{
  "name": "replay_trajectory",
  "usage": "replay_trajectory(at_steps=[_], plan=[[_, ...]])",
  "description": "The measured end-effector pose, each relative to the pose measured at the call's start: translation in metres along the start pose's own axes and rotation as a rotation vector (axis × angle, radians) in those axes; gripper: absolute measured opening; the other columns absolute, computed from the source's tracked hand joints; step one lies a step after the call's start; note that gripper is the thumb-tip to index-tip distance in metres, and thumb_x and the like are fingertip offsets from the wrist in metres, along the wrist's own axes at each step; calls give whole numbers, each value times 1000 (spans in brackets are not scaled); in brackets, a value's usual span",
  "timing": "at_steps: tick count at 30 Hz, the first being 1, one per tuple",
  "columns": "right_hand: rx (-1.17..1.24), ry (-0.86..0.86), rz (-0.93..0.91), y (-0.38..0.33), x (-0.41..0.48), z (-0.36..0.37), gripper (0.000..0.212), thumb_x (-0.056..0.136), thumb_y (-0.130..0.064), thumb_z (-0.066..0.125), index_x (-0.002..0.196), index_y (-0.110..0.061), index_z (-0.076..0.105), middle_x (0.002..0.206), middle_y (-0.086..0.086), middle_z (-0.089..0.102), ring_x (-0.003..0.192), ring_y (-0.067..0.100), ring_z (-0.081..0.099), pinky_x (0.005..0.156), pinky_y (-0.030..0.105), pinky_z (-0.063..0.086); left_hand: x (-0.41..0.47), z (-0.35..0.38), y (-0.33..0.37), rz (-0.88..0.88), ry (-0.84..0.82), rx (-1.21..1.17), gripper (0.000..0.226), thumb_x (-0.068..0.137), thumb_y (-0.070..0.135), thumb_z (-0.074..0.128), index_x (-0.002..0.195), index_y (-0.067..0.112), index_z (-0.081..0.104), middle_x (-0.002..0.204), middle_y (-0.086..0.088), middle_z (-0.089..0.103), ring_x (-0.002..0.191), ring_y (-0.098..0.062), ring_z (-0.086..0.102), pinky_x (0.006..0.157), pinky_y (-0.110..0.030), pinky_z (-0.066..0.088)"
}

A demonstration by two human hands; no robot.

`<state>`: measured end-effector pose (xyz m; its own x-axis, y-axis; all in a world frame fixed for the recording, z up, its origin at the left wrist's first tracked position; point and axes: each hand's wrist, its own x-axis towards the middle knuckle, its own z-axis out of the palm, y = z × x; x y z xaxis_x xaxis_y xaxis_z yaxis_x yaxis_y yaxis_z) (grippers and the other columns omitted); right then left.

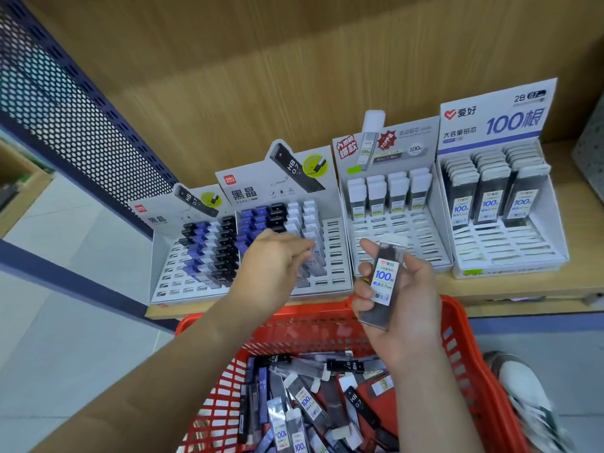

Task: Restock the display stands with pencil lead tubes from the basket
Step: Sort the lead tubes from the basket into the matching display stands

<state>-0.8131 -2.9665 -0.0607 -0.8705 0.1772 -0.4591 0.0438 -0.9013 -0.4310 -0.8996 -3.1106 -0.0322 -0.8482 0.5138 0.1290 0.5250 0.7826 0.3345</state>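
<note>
Red basket (457, 322) sits closest, and the picture cuts off its bottom part. The loose tubes (304, 403) piled inside lie on top of each other, too mixed up to count. Just above it, the right hand (405, 299) has its fingers and thumb wrapped round one dark tube (383, 282) with a white cap and "100" on its label, held up in the air in front of the shelf (490, 286). The left hand (273, 261) is blurry. It is over the second stand (333, 256), fingers curled by the clear tubes there, but it is too hard to tell if it is pinching one. Four stands sit in a row on the shelf. The first stand (170, 273) has black, blue and clear tubes. The third stand (392, 237) shows four rows of white-capped tubes at its back. The fourth stand (510, 246) shows three rows of dark tubes. One white shoe (523, 387) at the right is smeared.
</note>
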Motion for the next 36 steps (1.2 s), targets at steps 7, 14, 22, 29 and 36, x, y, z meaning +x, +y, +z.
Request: replay_trajectory(at_steps=[7,14,22,29,36], plan=[[-29,-27,10,3,-2,1,41,89,-39,59,111,-5,68,79,7,64,62,14,60,45,20,48,10,1,15,-238,94,-128,6,90,15,65,91,19,69,82,8,64,68,-6,59,69,-22,50],[-160,7,-2,-3,-10,6,33,76,-33,69,98,-9,71,77,10,71,63,17,68,48,22,52,6,-1,20,-244,127,-146,14,92,22,61,93,17,75,96,4,65,91,-16,59,82,-30,47],[-447,-87,26,-23,-19,6,32,72,-29,71,90,-2,70,74,15,73,52,18,66,43,23,50,-13,-21,64,-346,-142,-985,26,88,13,65,114,16,67,88,-11,67,75,-18,64,72,-29,57],[-571,121,-118,-44,-18,-10,28,89,-35,67,74,-12,72,63,7,68,50,18,62,47,25,47,1,-23,74,-377,-267,-866,21,87,11,67,108,10,67,86,-20,70,62,-13,60,61,-21,53],[-601,596,-486,-68,4,-58,15,86,-13,57,84,-20,71,85,6,68,82,23,65,74,37,54,48,-8,103,-198,15,-590,27,94,8,56,96,33,65,96,-8,69,68,-20,69,69,-31,59]])
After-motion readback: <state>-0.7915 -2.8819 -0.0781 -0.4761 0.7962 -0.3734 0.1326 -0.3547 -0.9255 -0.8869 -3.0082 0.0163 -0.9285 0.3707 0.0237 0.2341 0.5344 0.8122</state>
